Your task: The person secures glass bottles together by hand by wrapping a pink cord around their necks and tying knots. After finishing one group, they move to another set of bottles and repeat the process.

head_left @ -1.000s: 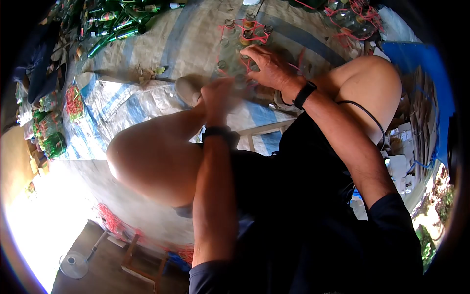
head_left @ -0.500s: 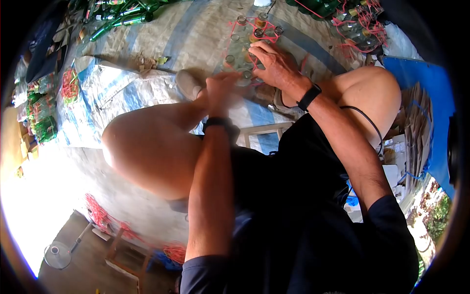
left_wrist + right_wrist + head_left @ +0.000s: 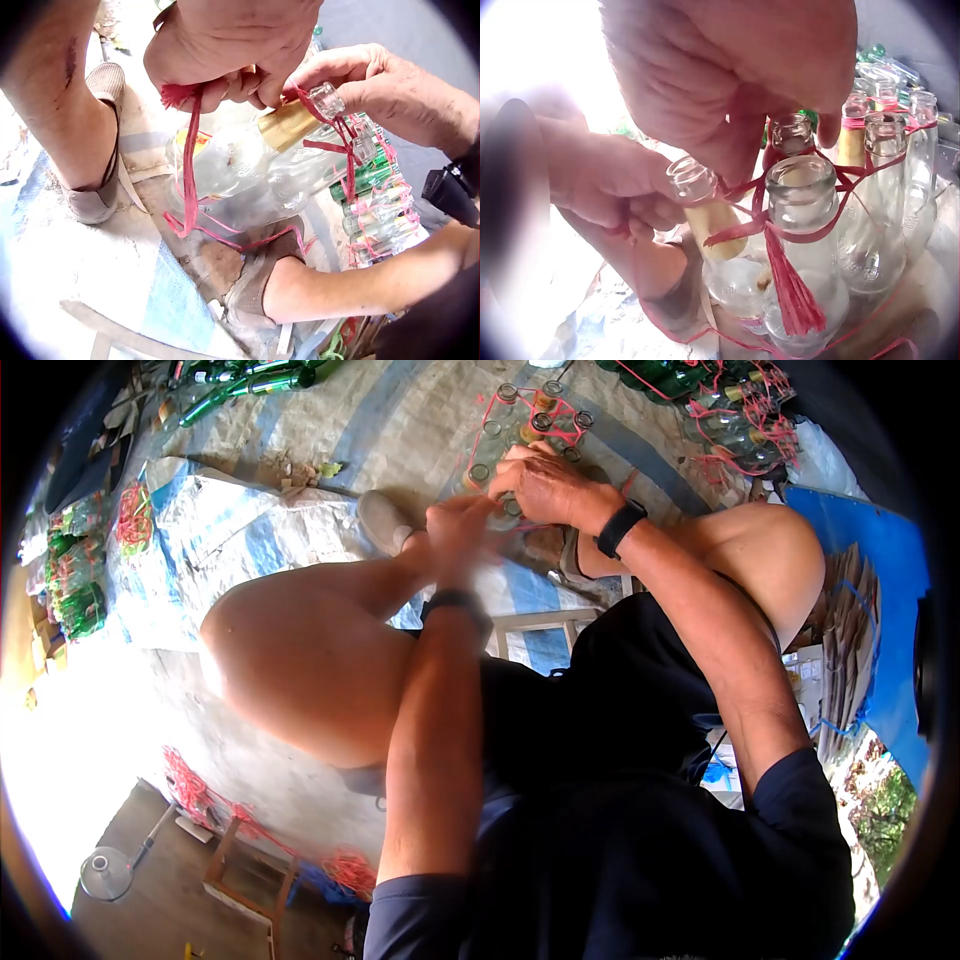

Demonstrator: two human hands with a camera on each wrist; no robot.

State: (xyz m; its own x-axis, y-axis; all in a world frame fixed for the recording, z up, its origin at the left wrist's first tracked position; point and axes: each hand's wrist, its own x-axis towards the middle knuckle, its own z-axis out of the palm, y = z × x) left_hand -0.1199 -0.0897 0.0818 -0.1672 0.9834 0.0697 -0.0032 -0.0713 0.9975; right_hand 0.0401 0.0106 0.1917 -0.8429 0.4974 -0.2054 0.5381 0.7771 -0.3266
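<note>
Clear glass bottles (image 3: 802,247) stand in a cluster, their necks bound together by red plastic string (image 3: 799,292). My left hand (image 3: 232,45) curls its fingers round that string beside the near bottles, and a loose length hangs below the fist. At the bottle necks, my right hand (image 3: 550,485) bends its fingers down among the mouths and pinches the string, close to the left hand. One bottle by the fingers has a gold neck label (image 3: 289,126). In the right wrist view the right hand (image 3: 742,75) hides part of the binding.
Bundled bottles with red string (image 3: 745,425) stand at the far right. Green bottles (image 3: 250,390) lie at the far left. My shoes (image 3: 101,202) flank the work on a striped tarp (image 3: 400,420). A wooden stool edge (image 3: 545,622) shows between my legs.
My right hand has moved left, its fingers curling in closer to the left hand. The left hand has risen slightly towards the bottles. The head view has shifted a little.
</note>
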